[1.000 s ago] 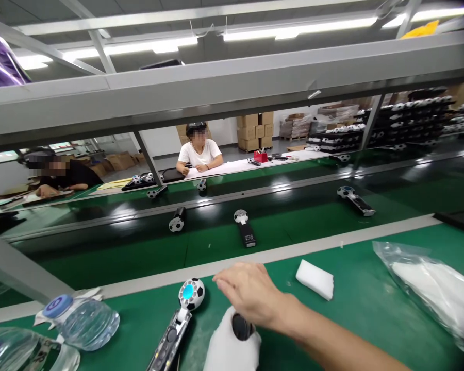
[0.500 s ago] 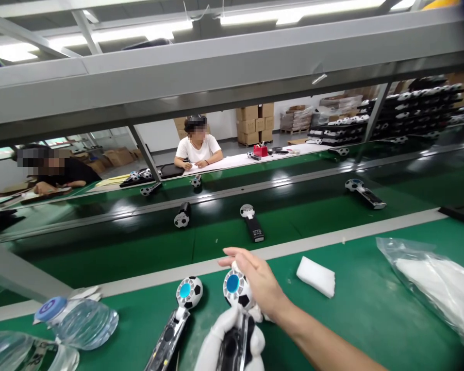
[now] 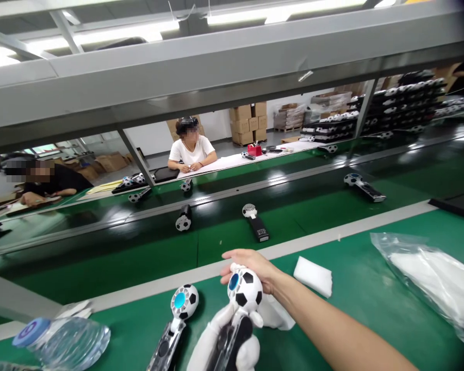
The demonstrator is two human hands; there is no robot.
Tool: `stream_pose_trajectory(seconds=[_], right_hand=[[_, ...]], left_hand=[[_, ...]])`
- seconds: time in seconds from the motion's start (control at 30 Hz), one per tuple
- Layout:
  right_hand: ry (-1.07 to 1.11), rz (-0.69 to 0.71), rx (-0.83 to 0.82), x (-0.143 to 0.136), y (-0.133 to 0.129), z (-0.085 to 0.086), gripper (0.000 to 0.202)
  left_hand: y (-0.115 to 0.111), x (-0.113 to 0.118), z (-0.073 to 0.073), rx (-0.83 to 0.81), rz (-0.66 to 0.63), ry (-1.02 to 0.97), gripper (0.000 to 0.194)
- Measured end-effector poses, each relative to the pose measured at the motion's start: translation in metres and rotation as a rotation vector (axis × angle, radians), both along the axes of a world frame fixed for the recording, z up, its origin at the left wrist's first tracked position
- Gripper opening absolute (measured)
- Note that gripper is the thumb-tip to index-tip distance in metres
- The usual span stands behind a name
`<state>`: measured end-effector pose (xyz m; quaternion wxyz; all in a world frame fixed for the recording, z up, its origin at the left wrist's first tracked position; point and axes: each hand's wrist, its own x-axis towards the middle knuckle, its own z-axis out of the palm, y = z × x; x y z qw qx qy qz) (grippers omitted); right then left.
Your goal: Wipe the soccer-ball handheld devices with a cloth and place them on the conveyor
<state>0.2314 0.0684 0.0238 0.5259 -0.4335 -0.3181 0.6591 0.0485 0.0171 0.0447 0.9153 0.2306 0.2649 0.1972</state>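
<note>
Football-head fan — held upright over desk near edge, centre | water bottle lying at left near edge | second fan flat beside it | left hand, white-gloved, wrapped round handle | right hand, bare, fingers cupping ball head | white pad | plastic bag at right edge.

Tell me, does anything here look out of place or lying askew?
Only a little: a water bottle lies on its side at the bench's left edge. The gloved left hand and bare right hand hold a football-headed gadget normally.
</note>
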Motion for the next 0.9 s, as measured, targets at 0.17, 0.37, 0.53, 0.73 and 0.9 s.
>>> stream_pose_trajectory(seconds=[0.17,0.37,0.53,0.73,0.9], right_hand=[[-0.362,-0.348,0.023,0.064,0.027,-0.012,0.016],[-0.614,-0.455,0.1,0.117,0.033,0.005,0.015],[-0.536,-0.359,0.149,0.091,0.019,0.016,0.032],[-0.447,-0.24,0.183,0.07,-0.012,0.024,0.038],[-0.84,-0.218,0.223,0.073,-0.043,0.021,0.033]], left_hand=[[0.049,0.031,0.012,0.034,-0.008,0.03,0.031],[0.107,0.074,0.036,0.03,-0.061,0.062,0.024],[0.093,0.065,0.032,0.146,-0.1,0.014,0.029],[0.06,0.046,0.011,0.17,-0.075,0.065,0.027],[0.047,0.039,0.003,0.183,-0.076,0.088,0.028]])
